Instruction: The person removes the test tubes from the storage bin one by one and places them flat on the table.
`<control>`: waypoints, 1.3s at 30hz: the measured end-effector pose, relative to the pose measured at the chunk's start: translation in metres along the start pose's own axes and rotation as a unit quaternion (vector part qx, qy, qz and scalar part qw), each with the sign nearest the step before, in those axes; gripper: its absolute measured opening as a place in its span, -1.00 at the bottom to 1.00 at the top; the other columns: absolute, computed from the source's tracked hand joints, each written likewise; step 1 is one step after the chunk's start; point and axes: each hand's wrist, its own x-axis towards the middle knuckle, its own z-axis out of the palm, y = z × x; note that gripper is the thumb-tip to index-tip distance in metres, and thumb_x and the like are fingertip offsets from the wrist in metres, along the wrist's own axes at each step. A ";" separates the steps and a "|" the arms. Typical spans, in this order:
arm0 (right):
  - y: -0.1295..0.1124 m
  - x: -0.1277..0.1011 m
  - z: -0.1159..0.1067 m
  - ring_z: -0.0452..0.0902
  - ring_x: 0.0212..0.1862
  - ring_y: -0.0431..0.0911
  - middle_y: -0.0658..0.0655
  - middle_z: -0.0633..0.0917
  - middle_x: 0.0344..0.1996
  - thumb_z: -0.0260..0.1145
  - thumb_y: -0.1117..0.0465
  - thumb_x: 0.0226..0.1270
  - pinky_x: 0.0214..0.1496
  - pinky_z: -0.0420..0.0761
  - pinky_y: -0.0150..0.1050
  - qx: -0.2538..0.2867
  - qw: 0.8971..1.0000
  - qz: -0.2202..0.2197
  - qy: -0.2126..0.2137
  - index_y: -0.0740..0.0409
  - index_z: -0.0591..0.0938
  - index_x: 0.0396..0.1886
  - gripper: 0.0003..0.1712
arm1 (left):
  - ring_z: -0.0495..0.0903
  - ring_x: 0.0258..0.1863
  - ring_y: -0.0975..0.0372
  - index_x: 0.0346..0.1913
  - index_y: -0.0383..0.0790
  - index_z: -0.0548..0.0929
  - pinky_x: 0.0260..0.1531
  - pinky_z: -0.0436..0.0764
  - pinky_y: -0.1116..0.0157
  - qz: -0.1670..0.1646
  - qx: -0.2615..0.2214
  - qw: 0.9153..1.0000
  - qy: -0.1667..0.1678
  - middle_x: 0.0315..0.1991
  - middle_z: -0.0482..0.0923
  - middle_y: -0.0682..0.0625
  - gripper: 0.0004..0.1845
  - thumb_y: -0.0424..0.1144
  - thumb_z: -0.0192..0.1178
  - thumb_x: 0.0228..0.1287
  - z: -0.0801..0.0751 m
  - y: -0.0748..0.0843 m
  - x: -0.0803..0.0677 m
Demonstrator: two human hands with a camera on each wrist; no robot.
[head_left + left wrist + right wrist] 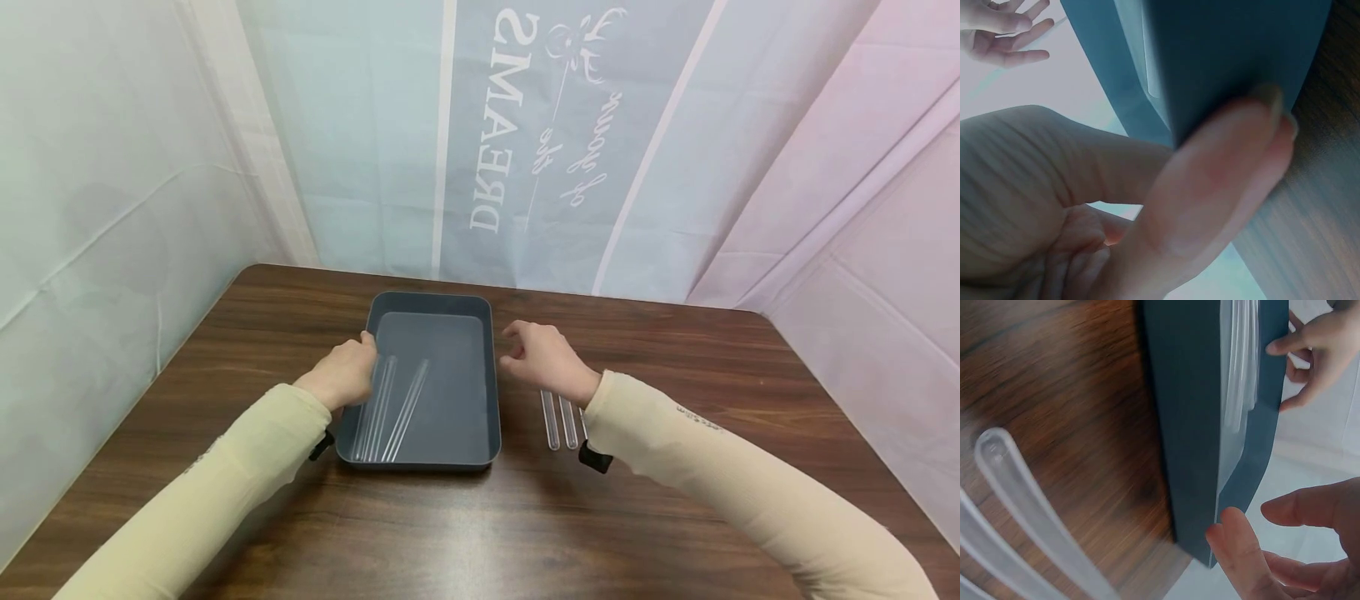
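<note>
My left hand (347, 371) holds the left wall of a dark grey rectangular tray (450, 400), thumb over the rim and fingers outside, as the right wrist view also shows. Several clear test tubes (405, 408) lie lengthwise in the tray along its left side, slightly fanned. My right hand (546, 357) is just off the tray's right rim, its fingers bent with a gap to the thumb and nothing between them. In the right wrist view its fingertips (1235, 531) overlap the rim near a far corner. More clear test tubes (1035, 506) lie on the table below the right forearm.
The dark wood-grain table (465, 542) carries the tray left of centre. A pale curtain with printed letters (495, 125) hangs behind the back edge, and white sheets (97, 208) hang at both sides. The right sleeve (697, 450) partly hides the table tubes.
</note>
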 end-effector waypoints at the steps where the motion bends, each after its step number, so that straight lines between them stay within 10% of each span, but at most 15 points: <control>1: -0.003 0.000 0.001 0.63 -0.38 -0.07 0.22 0.71 -0.32 0.26 0.26 0.23 -0.33 0.60 -0.21 0.001 1.000 -0.001 -0.002 0.37 0.54 0.11 -0.54 | 0.48 -0.91 0.21 0.37 -0.75 -0.13 -0.87 0.42 0.39 0.001 0.000 1.000 0.000 -0.74 0.45 -0.16 -0.26 -0.61 -0.11 0.14 0.000 0.000 0.000; 21: -0.037 0.008 0.029 0.58 -0.47 -0.14 0.19 0.68 -0.28 0.26 0.25 0.29 -0.36 0.58 -0.26 0.026 0.998 -0.016 -0.050 0.31 0.50 0.19 -0.52 | 0.47 -0.88 0.22 0.37 -0.75 -0.12 -0.85 0.38 0.42 0.004 0.004 1.000 0.001 -0.67 0.45 -0.19 -0.28 -0.61 -0.11 0.17 0.001 0.001 -0.001; 34: -0.067 0.021 0.047 0.21 -0.74 -0.22 0.10 0.51 -0.71 0.25 0.24 0.31 -0.59 0.30 -0.39 0.021 0.994 -0.029 -0.105 0.37 0.43 0.26 -0.45 | 0.27 -0.84 0.28 0.36 -0.76 -0.08 -0.80 0.23 0.46 0.008 0.007 1.000 0.015 -0.65 0.40 -0.14 -0.29 -0.61 -0.10 0.15 0.003 0.000 -0.002; 39: -0.072 0.026 0.052 0.49 -0.59 -0.17 0.32 0.70 -0.23 0.30 0.17 0.29 -0.43 0.54 -0.30 0.005 0.993 -0.023 -0.115 0.37 0.44 0.26 -0.40 | 0.21 -0.81 0.29 0.35 -0.77 -0.05 -0.78 0.21 0.46 0.012 0.012 1.000 0.023 -0.66 0.37 -0.12 -0.30 -0.60 -0.08 0.15 0.003 0.000 -0.002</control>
